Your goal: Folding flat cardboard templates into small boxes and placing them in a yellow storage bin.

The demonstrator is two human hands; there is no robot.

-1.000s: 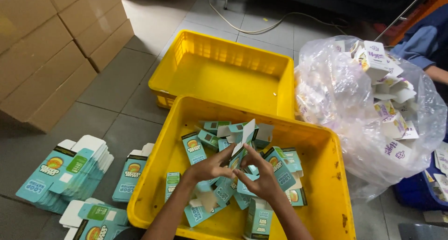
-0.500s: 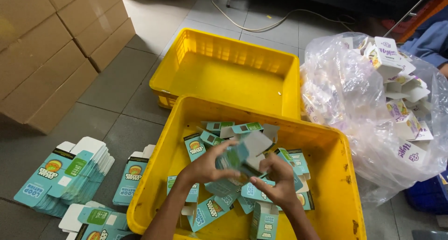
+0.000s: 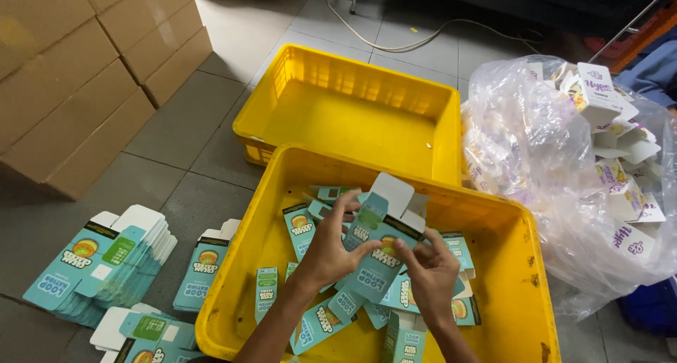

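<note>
Both hands, left hand and right hand, grip half-formed teal carton, frame centre; folded cartons fill near crate; flat stack lower left unfolded.

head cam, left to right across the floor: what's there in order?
Brown cardboard cartons → stack of flat teal cartons → near yellow crate, where the left hand and right hand hold a teal carton → clear plastic bag of white cartons.
</note>
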